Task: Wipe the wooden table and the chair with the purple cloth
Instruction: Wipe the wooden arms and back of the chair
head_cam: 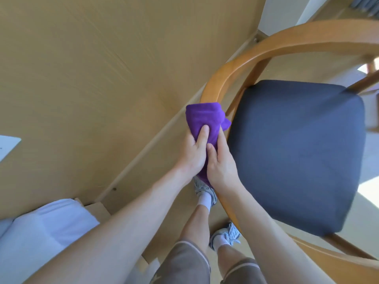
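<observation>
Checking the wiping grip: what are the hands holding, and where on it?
Both the left hand and right hand grip the purple cloth around its lower bunched part; its upper end lies against the chair's wooden rail.

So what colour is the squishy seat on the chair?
Dark navy blue. The chair seat cushion shows best in the head view, inside its curved orange-brown wooden frame.

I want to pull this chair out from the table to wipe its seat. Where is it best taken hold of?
Probably the curved wooden armrest rail of the chair, from above: it arcs clear of the dark seat cushion, so fingers can wrap it. Both hands, left hand and right hand, now grip the purple cloth on that rail's near end.
</observation>
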Demonstrator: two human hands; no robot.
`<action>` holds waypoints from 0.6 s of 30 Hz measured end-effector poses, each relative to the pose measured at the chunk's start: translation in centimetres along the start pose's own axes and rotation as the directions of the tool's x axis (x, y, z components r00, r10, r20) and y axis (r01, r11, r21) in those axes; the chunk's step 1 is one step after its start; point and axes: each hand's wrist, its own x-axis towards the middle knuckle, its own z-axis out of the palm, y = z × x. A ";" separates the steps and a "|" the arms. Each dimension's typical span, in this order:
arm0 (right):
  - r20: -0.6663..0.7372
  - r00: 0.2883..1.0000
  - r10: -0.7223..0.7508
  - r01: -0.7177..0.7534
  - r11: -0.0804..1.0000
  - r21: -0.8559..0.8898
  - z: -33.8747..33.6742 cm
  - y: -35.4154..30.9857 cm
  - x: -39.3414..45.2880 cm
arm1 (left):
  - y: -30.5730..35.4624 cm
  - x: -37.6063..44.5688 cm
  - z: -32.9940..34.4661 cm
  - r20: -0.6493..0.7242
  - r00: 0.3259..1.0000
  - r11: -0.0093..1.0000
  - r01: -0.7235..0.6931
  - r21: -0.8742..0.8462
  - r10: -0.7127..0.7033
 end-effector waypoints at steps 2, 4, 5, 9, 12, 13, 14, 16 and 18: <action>0.068 0.996 0.052 -0.044 0.992 -0.114 -1.0 1.6 -2.9 | -2.3 -3.0 0.2 0.000 0.997 0.997 0.083 0.000 -0.083; 0.111 0.984 0.136 -0.100 0.955 -0.279 -2.5 3.0 -5.3 | -4.5 -5.6 0.8 0.000 0.984 0.984 0.179 0.000 -0.179; 0.130 0.978 0.165 -0.108 0.927 -0.360 -3.4 3.6 -6.2 | -5.4 -6.8 1.3 0.000 0.975 0.975 0.222 -0.006 -0.222; 0.173 0.967 0.188 -0.048 0.800 -0.598 -6.8 4.8 -9.2 | -7.6 -10.5 3.6 0.023 0.950 0.949 0.312 -0.038 -0.312; 0.183 0.972 0.149 0.011 0.748 -0.664 -8.6 5.1 -11.2 | -8.3 -12.8 5.3 0.008 0.936 0.936 0.352 0.021 -0.352; 0.182 0.974 0.136 0.022 0.741 -0.671 -9.1 5.1 -11.7 | -8.5 -13.4 5.8 -0.004 0.932 0.932 0.361 0.043 -0.361; 0.182 0.975 0.129 0.028 0.739 -0.673 -9.5 5.1 -12.1 | -8.6 -13.7 6.2 -0.009 0.930 0.929 0.366 0.055 -0.366; 0.173 0.976 0.133 0.021 0.732 -0.681 -9.9 5.0 -12.6 | -8.6 -14.2 6.6 0.000 0.928 0.926 0.372 0.062 -0.373; 0.160 0.977 0.142 0.013 0.707 -0.707 -9.7 5.0 -12.4 | -8.3 -14.1 6.3 -0.008 0.930 0.928 0.368 0.055 -0.368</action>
